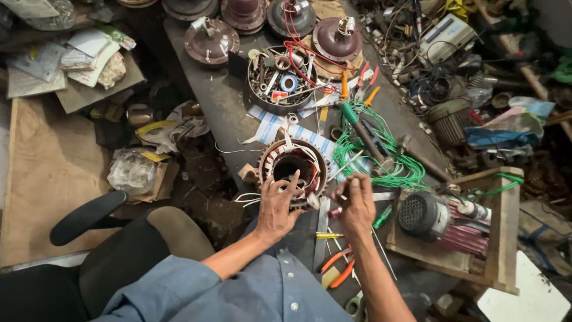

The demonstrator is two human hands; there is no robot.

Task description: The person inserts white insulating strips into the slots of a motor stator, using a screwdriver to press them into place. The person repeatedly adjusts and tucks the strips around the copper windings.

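Two hands are kept at a motor stator on the dark workbench: the left hand is spread open on its rim as if to steady it, while the right hand, fingers pinched shut, grips a thin wire beside green wire coils.

Crumpled clear plastic bag and white paper packets lie far left.

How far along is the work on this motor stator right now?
Done: the stator lies open on the bench, copper coils in its slots. In hand: the left hand rests on its rim and the right hand pinches something thin. Left: white leads hang loose, and the end covers are off.
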